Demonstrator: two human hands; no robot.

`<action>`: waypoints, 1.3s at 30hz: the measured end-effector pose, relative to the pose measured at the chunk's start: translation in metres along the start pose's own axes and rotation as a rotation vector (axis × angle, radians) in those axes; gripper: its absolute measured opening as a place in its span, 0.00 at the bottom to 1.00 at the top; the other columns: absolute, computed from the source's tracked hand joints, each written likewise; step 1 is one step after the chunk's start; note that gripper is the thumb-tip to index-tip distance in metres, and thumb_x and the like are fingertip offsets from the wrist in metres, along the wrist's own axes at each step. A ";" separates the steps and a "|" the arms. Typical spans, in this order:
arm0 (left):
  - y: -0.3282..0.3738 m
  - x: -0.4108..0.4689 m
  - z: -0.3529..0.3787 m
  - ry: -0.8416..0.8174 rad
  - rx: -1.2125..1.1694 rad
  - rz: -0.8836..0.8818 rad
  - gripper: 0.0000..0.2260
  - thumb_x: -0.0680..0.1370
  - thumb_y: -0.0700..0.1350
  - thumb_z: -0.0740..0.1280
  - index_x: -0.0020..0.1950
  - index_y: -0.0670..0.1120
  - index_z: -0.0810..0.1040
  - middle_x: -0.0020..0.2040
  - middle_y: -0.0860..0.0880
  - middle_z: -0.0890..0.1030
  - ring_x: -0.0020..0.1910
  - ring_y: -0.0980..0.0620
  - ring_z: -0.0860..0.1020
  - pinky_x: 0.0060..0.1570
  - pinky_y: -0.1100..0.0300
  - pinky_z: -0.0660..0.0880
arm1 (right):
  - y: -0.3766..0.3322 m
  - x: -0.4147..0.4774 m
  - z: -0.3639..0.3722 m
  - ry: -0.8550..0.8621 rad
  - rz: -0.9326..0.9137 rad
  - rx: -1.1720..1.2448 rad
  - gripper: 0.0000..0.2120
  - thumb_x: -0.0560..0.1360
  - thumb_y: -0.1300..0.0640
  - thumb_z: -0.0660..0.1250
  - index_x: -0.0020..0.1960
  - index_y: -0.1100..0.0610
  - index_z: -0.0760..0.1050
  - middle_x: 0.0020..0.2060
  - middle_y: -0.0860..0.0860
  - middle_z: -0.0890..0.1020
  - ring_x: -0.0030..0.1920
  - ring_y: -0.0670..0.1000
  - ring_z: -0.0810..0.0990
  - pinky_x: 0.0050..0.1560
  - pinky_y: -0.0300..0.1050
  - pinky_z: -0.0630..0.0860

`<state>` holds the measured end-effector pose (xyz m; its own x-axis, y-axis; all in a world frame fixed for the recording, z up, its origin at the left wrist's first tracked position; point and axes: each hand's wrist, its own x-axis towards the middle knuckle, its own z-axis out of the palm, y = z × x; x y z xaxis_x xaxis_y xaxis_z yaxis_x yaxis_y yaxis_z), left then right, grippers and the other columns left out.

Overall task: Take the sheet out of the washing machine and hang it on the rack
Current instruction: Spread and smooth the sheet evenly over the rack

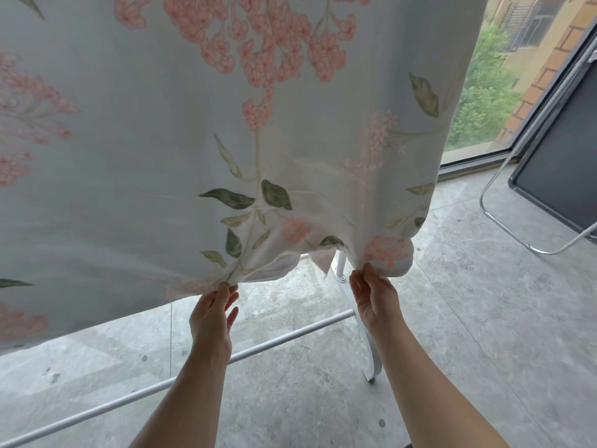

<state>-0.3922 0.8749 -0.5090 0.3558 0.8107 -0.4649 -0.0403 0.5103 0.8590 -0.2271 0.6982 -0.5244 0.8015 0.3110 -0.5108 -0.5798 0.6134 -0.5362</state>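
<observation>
I see the left hand (pixel 211 315) and right hand (pixel 374 302), apart, each pinching the bottom edge of the sheet (pixel 193 124). Under it, the rack bar (pixel 258 348) crosses open floor (pixel 452 318).

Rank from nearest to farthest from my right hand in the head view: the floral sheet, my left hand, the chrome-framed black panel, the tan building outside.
1. Floral sheet: hem pinched by the right hand.
2. Left hand: to its left, also pinching the hem.
3. Chrome-framed black panel: far right, beside the window.
4. Tan building: outside, beyond it.
</observation>
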 end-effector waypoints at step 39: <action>0.057 0.033 -0.157 0.133 -0.525 -0.045 0.18 0.80 0.41 0.60 0.70 0.43 0.67 0.63 0.47 0.75 0.65 0.47 0.71 0.59 0.48 0.70 | 0.201 -0.069 0.124 -0.267 0.425 -0.365 0.04 0.76 0.60 0.67 0.44 0.54 0.75 0.38 0.48 0.77 0.38 0.47 0.73 0.36 0.41 0.71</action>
<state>-0.5296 0.9759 -0.5087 0.2483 0.7966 -0.5511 -0.5005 0.5926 0.6311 -0.3805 0.8897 -0.5134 0.4708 0.6739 -0.5695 -0.8314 0.1230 -0.5418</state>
